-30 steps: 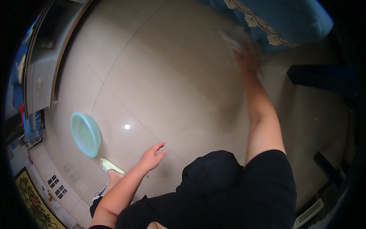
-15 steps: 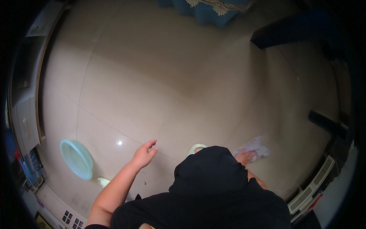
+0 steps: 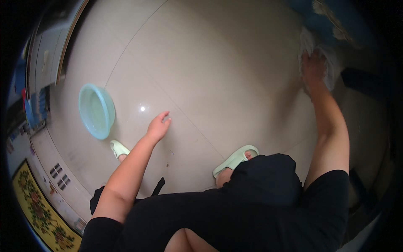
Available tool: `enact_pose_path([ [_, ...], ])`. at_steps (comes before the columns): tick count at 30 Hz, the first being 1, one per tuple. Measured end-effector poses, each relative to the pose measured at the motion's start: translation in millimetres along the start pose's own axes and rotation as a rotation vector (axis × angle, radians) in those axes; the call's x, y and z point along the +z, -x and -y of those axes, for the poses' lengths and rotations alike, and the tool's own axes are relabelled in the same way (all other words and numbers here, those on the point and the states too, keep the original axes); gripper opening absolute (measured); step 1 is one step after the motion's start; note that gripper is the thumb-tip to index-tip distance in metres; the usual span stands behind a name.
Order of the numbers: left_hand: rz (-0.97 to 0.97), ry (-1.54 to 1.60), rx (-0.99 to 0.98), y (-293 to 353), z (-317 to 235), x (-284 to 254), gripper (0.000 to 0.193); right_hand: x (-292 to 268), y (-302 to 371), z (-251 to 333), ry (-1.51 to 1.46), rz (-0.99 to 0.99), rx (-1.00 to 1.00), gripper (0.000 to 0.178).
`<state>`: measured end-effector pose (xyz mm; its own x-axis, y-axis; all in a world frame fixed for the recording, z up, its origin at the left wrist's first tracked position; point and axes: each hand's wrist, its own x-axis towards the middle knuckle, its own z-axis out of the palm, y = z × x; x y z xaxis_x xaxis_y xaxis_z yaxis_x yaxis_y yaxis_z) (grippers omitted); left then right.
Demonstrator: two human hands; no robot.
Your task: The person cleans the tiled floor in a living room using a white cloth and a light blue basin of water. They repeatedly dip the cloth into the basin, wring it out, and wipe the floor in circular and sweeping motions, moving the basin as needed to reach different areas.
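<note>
At the upper right, my right hand (image 3: 314,69) presses a white cloth (image 3: 307,40) against the pale tiled floor, with that arm stretched far out. Cloth bunches up on both sides of the fingers. My left hand (image 3: 158,127) hangs above the floor left of centre, thumb and fingers apart, touching nothing. The thing nearest to it on the left is a light blue plastic basin (image 3: 110,110), which stands on the floor. Whether the basin holds water I cannot make out.
Pale green slippers (image 3: 230,163) are on my feet. A blue cover with cream trim (image 3: 321,23) and a dark furniture leg (image 3: 363,82) stand near the cloth. A cabinet (image 3: 48,54) lines the left; a yellow floral panel (image 3: 42,210) is lower left.
My right hand has swept the cloth from beside my right leg forward to the far right, near the blue cover. The view has turned right; my left hand stays free.
</note>
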<state>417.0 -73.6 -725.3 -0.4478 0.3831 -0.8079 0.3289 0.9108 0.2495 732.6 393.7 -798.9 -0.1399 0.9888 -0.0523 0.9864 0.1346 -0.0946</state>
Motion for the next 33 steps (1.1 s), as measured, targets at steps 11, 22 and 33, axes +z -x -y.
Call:
enact_pose_path([
  [11, -0.153, -0.263, -0.397, -21.4, 88.8, -13.4, 0.108, 12.9, 264.0, 174.2, -0.121, 0.751, -1.273, 0.053],
  [22, -0.124, -0.203, -0.431, -13.8, 84.0, -25.3, 0.111, -51.6, 165.6, 206.4, -1.107, 1.313, -0.532, 0.058],
  [33, -0.089, -0.206, -0.393, -18.7, 86.4, -29.8, 0.108, 59.2, 83.3, 365.7, -0.064, -0.091, -0.669, 0.089],
])
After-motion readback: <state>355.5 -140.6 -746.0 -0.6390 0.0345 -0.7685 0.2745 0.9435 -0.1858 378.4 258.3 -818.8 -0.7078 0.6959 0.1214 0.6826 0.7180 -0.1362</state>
